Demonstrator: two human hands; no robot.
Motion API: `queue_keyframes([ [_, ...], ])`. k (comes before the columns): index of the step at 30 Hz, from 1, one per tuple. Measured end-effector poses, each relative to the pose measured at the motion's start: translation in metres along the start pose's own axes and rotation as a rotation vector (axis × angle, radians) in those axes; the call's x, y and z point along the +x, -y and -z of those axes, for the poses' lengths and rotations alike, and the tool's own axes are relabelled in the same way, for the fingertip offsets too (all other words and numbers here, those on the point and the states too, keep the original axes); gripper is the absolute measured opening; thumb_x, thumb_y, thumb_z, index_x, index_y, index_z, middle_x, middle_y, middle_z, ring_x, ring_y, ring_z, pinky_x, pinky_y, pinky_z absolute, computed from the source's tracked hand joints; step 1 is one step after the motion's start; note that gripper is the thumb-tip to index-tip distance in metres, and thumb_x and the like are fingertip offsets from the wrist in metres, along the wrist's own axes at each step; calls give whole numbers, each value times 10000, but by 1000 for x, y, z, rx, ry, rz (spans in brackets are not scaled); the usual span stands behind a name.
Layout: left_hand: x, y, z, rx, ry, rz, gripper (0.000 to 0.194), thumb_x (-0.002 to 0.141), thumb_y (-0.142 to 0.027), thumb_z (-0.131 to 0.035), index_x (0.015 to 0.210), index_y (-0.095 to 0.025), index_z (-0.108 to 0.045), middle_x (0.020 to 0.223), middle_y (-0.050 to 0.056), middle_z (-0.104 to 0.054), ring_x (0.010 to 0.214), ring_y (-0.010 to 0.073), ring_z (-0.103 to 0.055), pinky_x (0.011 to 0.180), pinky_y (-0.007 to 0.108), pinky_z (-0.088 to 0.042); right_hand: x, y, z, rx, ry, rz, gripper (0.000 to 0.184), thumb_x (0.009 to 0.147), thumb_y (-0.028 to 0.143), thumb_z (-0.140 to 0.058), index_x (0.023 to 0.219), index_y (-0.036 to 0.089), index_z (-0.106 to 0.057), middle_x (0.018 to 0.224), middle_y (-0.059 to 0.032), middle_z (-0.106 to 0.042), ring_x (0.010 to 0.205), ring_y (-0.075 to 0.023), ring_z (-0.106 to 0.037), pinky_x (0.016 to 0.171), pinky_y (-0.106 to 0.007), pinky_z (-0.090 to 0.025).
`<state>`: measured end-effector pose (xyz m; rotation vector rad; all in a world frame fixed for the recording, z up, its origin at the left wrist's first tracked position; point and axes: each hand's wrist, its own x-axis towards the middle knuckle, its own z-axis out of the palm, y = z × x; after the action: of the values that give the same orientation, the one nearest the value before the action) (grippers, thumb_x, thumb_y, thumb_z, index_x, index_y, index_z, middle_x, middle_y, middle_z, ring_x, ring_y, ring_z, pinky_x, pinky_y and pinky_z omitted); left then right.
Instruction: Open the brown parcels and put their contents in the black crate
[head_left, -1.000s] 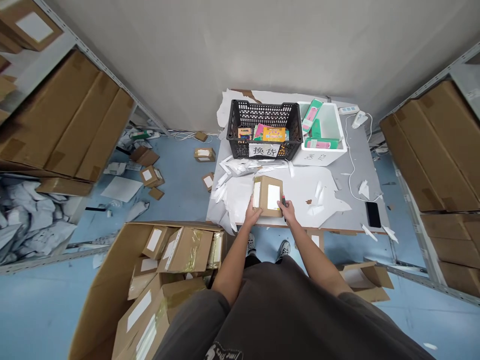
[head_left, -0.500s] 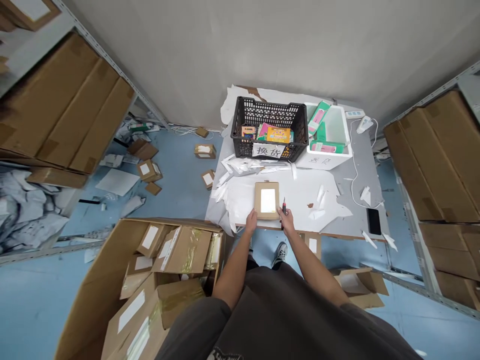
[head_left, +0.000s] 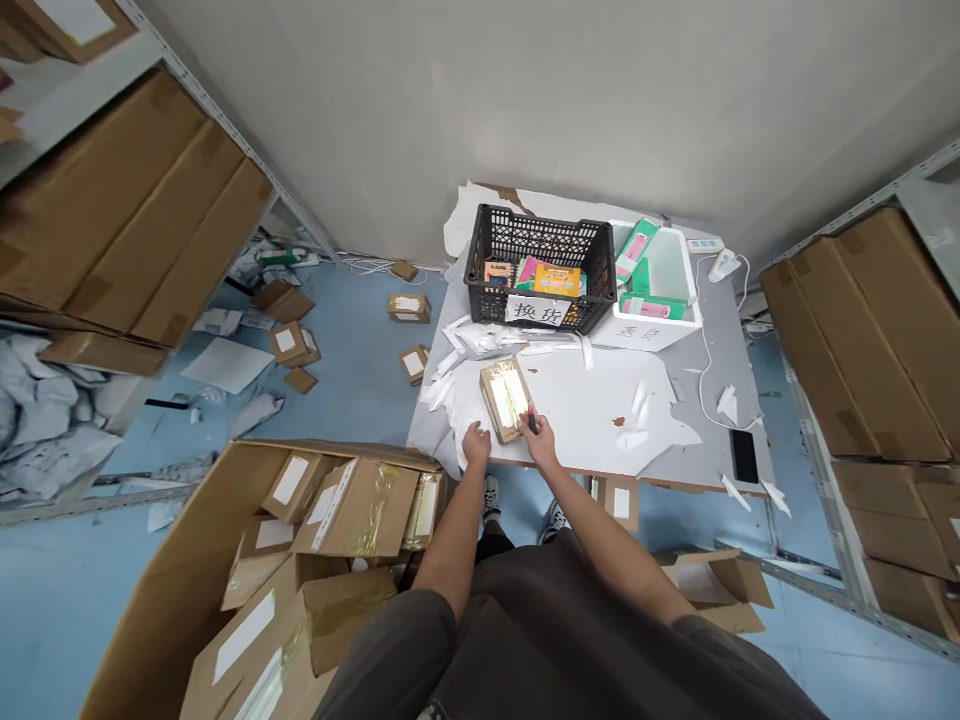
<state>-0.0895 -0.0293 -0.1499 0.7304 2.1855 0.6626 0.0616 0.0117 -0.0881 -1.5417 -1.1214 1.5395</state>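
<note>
A small cardboard box (head_left: 507, 398) with a white label and shiny tape over it lies turned at an angle on the white-covered front of the table. My right hand (head_left: 538, 440) is closed around a slim red-and-black handled tool (head_left: 532, 420), close to the box's lower right corner. Its working tip is too small to make out. Just off the lower left corner is my left hand (head_left: 476, 444), its fingers loosely apart and nothing visible in them.
Behind the box stand a black crate (head_left: 540, 260) with booklets and a white bin (head_left: 652, 335) with green packs. A phone (head_left: 744, 457) lies at the table's right. Left of me, a large carton (head_left: 161, 570) holds several parcels. Paper scraps (head_left: 450, 375) litter the table.
The box has shifted left and rotated, and its visible face now has tape across the label. My left hand has come off its edge; my right hand has moved left with the tool.
</note>
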Motion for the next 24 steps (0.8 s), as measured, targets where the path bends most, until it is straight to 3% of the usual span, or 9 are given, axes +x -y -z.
queue_keyframes([
  [3, 10, -12, 32, 80, -112, -167, 625, 1021, -391, -503, 1604, -172, -455, 1606, 179, -536, 1445, 285, -570, 1199, 438, -469, 1, 5, 2, -43, 16, -46, 533, 683, 686, -793, 897, 237, -602, 948, -52, -781, 894, -225, -724, 714, -301, -580],
  [5, 23, -30, 52, 218, -1, -456, 817, 950, -457, -658, 1668, -208, -358, 1771, 127, -284, 1620, 281, -320, 1280, 410, -364, 6, 15, 7, -43, 40, -92, 528, 673, 675, -815, 876, 228, -622, 877, -45, -767, 801, -219, -724, 617, -283, -562],
  [7, 37, -49, 67, 403, 173, -615, 1176, 775, -501, -859, 1715, -185, -228, 1810, 139, -121, 1674, 328, -123, 1315, 444, -288, 16, 26, 12, -26, 41, -134, 503, 686, 659, -822, 845, 221, -632, 794, -39, -743, 712, -214, -719, 557, -279, -548],
  [10, 50, -68, 75, 592, 292, -597, 1368, 694, -590, -914, 1734, -182, -125, 1807, 172, -78, 1679, 347, -49, 1306, 487, -279, 39, 44, 15, -76, 31, -168, 433, 775, 628, -767, 767, 227, -604, 636, -19, -669, 597, -207, -685, 539, -294, -553],
  [13, 48, -74, 65, 637, 254, -557, 1373, 739, -721, -835, 1738, -163, -77, 1803, 189, -59, 1680, 342, -26, 1271, 486, -331, 63, 63, 5, -298, 124, -108, 350, 918, 558, -627, 811, 225, -622, 613, -12, -659, 571, -201, -665, 593, -299, -561],
  [16, 36, -75, 48, 641, 184, -500, 1364, 751, -772, -796, 1736, -130, -105, 1801, 198, -52, 1680, 342, -35, 1268, 479, -337, 82, 80, -16, -698, 218, 61, 251, 1016, 404, -533, 1106, 212, -667, 844, -55, -771, 765, -222, -734, 735, -288, -552],
  [18, 31, -77, 39, 639, 160, -464, 1344, 761, -785, -778, 1736, -131, -122, 1803, 190, -49, 1679, 342, -35, 1276, 477, -323, 89, 88, -31, -968, 257, 113, 294, 1043, 347, -520, 1269, 198, -633, 1047, -113, -794, 956, -253, -748, 823, -295, -529],
  [21, 31, -78, 37, 632, 177, -448, 1312, 782, -779, -760, 1737, -142, -124, 1805, 181, -28, 1681, 335, -20, 1285, 474, -309, 95, 95, -48, -1222, 314, 95, 352, 1078, 341, -479, 1354, 163, -607, 1211, -181, -765, 1112, -287, -726, 883, -310, -507],
  [24, 39, -77, 47, 638, 264, -472, 1279, 800, -721, -775, 1738, -156, -115, 1806, 177, -7, 1682, 325, -8, 1286, 484, -310, 97, 98, -58, -1331, 331, 72, 372, 1075, 292, -472, 1390, 138, -596, 1275, -213, -739, 1173, -303, -712, 914, -326, -502],
])
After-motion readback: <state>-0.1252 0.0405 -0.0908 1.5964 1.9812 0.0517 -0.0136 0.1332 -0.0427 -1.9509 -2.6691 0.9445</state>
